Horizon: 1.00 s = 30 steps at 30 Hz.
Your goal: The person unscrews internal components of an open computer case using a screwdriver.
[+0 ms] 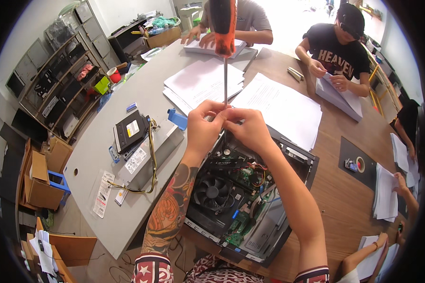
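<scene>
An open desktop computer case [288,226] lies on the table in front of me, with a black fan [212,191], green boards and coloured wires showing inside. A long screwdriver [225,80] with an orange and black handle stands upright over its far edge. My left hand [204,123] and my right hand [248,127] meet around the lower part of the metal shaft, fingers pinched on it. The tip is hidden behind my fingers.
A removed power supply [148,155] with a black optical drive [130,131] on top lies to the left on the grey table. Paper stacks [278,106] lie beyond the case. Other people handle papers at the far side and right edge. Shelves and cardboard boxes stand at the left.
</scene>
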Each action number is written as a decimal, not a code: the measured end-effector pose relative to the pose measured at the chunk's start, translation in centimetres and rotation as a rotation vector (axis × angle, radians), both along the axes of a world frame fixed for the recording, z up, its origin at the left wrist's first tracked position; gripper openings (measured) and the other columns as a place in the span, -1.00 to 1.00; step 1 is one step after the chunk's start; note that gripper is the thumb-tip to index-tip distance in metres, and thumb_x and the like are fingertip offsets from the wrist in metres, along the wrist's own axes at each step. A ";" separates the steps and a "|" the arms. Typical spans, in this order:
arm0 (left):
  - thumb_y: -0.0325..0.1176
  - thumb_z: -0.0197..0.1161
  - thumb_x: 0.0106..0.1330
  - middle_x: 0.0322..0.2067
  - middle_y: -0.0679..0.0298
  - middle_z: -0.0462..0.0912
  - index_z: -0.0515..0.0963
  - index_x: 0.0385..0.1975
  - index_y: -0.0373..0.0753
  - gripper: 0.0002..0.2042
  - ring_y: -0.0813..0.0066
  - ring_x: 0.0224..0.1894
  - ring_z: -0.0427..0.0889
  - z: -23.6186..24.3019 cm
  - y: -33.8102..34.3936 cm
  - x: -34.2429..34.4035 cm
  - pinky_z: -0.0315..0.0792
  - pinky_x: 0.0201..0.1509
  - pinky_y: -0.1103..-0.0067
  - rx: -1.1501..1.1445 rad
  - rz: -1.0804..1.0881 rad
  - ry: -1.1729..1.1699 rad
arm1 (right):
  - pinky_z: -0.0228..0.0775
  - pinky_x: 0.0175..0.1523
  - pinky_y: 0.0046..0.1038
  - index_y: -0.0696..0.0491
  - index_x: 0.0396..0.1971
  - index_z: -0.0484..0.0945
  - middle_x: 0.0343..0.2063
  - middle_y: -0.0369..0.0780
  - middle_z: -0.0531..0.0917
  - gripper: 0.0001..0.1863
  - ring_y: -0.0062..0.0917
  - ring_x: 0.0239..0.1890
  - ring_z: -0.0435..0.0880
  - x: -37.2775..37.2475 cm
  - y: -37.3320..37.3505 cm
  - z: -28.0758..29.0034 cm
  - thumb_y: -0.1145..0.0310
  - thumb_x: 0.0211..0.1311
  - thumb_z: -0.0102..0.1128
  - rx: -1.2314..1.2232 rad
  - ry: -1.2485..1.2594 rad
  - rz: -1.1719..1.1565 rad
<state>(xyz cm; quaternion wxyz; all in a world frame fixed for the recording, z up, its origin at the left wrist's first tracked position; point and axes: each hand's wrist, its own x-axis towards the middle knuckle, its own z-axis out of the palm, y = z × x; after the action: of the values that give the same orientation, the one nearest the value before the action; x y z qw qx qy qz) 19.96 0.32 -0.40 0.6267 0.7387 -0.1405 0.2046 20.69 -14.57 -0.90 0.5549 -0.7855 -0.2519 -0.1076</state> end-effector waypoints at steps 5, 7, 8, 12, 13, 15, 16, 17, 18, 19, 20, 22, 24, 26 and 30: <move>-0.43 0.43 0.22 -0.39 0.30 0.72 0.64 -0.35 -0.32 -0.88 0.63 -0.38 0.64 0.1 0.5 -0.2 0.49 -0.22 0.64 -0.003 0.011 0.016 | 0.47 -0.21 -0.38 0.14 -0.20 0.70 -0.45 0.02 0.71 -0.80 -0.36 -0.40 0.72 -0.4 0.1 0.7 0.39 0.23 0.27 -0.030 0.051 0.010; -0.44 0.42 0.23 -0.38 0.30 0.72 0.65 -0.34 -0.33 -0.88 0.63 -0.38 0.64 0.0 0.7 -0.1 0.49 -0.23 0.64 0.040 0.020 -0.023 | 0.47 -0.22 -0.39 0.15 -0.19 0.69 -0.46 0.02 0.70 -0.79 -0.36 -0.40 0.72 -0.3 0.0 0.8 0.39 0.23 0.27 -0.133 0.144 0.077; -0.44 0.42 0.23 -0.38 0.30 0.72 0.65 -0.34 -0.33 -0.88 0.63 -0.38 0.64 0.0 0.8 -0.2 0.49 -0.23 0.64 0.041 0.021 -0.023 | 0.47 -0.22 -0.39 0.15 -0.19 0.69 -0.46 0.02 0.70 -0.79 -0.36 -0.40 0.72 -0.4 0.1 0.8 0.39 0.23 0.27 -0.133 0.143 0.079; -0.43 0.41 0.24 -0.36 0.29 0.73 0.65 -0.33 -0.33 -0.88 0.62 -0.36 0.66 0.0 0.6 -0.1 0.50 -0.22 0.64 0.031 0.011 -0.005 | 0.48 -0.22 -0.38 0.16 -0.19 0.69 -0.48 0.01 0.69 -0.78 -0.36 -0.40 0.72 -0.3 0.5 0.3 0.40 0.21 0.28 -0.053 0.074 0.036; -0.43 0.40 0.25 -0.35 0.28 0.73 0.65 -0.31 -0.33 -0.88 0.61 -0.34 0.66 0.1 0.6 -0.1 0.50 -0.21 0.64 0.021 -0.003 -0.001 | 0.48 -0.23 -0.38 0.17 -0.20 0.69 -0.48 0.01 0.70 -0.79 -0.37 -0.40 0.72 -0.2 0.6 0.0 0.40 0.20 0.30 0.028 -0.008 0.020; -0.43 0.37 0.27 -0.33 0.27 0.73 0.65 -0.29 -0.33 -0.88 0.60 -0.32 0.67 0.3 0.2 -0.4 0.50 -0.20 0.64 0.010 -0.037 0.025 | 0.49 -0.23 -0.38 0.19 -0.22 0.68 -0.46 0.01 0.70 -0.78 -0.36 -0.40 0.73 0.0 0.2 -0.1 0.40 0.19 0.31 -0.019 0.023 -0.023; -0.43 0.35 0.30 -0.32 0.27 0.74 0.66 -0.26 -0.33 -0.88 0.59 -0.30 0.68 0.6 0.4 -0.7 0.51 -0.19 0.64 0.005 -0.056 0.045 | 0.49 -0.24 -0.38 0.20 -0.23 0.68 -0.45 0.02 0.71 -0.78 -0.35 -0.40 0.74 0.1 0.4 0.0 0.40 0.18 0.32 -0.058 0.050 -0.050; -0.43 0.35 0.30 -0.32 0.27 0.74 0.66 -0.26 -0.33 -0.88 0.59 -0.30 0.68 0.8 0.6 -0.8 0.51 -0.19 0.64 0.013 -0.048 0.041 | 0.49 -0.24 -0.38 0.20 -0.23 0.68 -0.45 0.02 0.71 -0.78 -0.35 -0.40 0.74 -0.1 0.5 0.3 0.40 0.18 0.32 -0.051 0.045 -0.043; -0.44 0.32 0.32 -0.31 0.27 0.74 0.66 -0.24 -0.33 -0.89 0.59 -0.28 0.69 1.0 0.7 -1.0 0.50 -0.17 0.63 0.039 -0.047 0.045 | 0.49 -0.24 -0.39 0.22 -0.25 0.68 -0.46 0.01 0.71 -0.78 -0.34 -0.40 0.75 -0.4 0.7 0.6 0.39 0.17 0.33 -0.022 0.042 -0.045; -0.45 0.29 0.34 -0.30 0.27 0.74 0.66 -0.22 -0.32 -0.88 0.58 -0.26 0.69 0.8 0.4 -0.9 0.50 -0.15 0.62 0.057 -0.057 0.050 | 0.49 -0.25 -0.39 0.24 -0.28 0.67 -0.46 0.00 0.72 -0.77 -0.33 -0.41 0.75 -0.5 0.5 0.6 0.38 0.17 0.34 -0.003 0.040 -0.058; -0.45 0.25 0.33 -0.36 0.29 0.72 0.67 -0.24 -0.28 -0.89 0.57 -0.33 0.64 0.6 0.2 -0.8 0.49 -0.25 0.61 0.059 -0.045 0.006 | 0.49 -0.25 -0.39 0.24 -0.28 0.67 -0.46 0.00 0.72 -0.77 -0.33 -0.41 0.75 -0.4 0.3 0.6 0.38 0.17 0.34 -0.004 0.037 -0.060; -0.47 0.23 0.33 -0.35 0.28 0.71 0.67 -0.24 -0.28 -0.89 0.56 -0.31 0.66 0.4 0.3 -0.5 0.50 -0.24 0.61 0.051 -0.032 -0.021 | 0.44 -0.31 -0.39 0.25 -0.31 0.67 -0.54 -0.01 0.68 -0.77 -0.38 -0.53 0.66 -0.2 0.2 0.6 0.36 0.17 0.35 -0.032 0.038 -0.051; -0.48 0.22 0.33 -0.34 0.28 0.71 0.67 -0.24 -0.28 -0.89 0.55 -0.29 0.67 0.4 0.6 -0.4 0.50 -0.23 0.60 0.046 -0.012 -0.048 | 0.41 -0.34 -0.38 0.24 -0.33 0.67 -0.58 -0.02 0.64 -0.77 -0.41 -0.57 0.59 -0.1 0.0 0.8 0.36 0.18 0.35 -0.066 0.034 -0.015; -0.49 0.20 0.34 -0.34 0.27 0.70 0.66 -0.25 -0.30 -0.89 0.55 -0.27 0.68 0.3 0.8 -0.3 0.50 -0.21 0.59 0.022 -0.088 -0.036 | 0.37 -0.37 -0.37 0.24 -0.34 0.67 -0.62 -0.02 0.61 -0.78 -0.43 -0.62 0.51 0.0 -0.1 0.7 0.35 0.19 0.35 -0.105 0.036 0.017; -0.47 0.24 0.33 -0.34 0.27 0.71 0.65 -0.28 -0.32 -0.91 0.56 -0.28 0.68 0.8 0.7 -0.5 0.50 -0.19 0.60 -0.084 -0.111 -0.073 | 0.35 -0.40 -0.35 0.21 -0.35 0.67 -0.64 -0.03 0.58 -0.81 -0.39 -0.64 0.45 -0.1 0.3 0.2 0.37 0.18 0.33 -0.041 0.030 0.033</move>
<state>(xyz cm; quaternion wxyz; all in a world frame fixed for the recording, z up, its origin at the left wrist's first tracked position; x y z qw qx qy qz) 19.41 1.02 0.40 0.6620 0.6948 -0.1952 0.2022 20.63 -14.22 -0.74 0.5443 -0.7939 -0.2585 -0.0813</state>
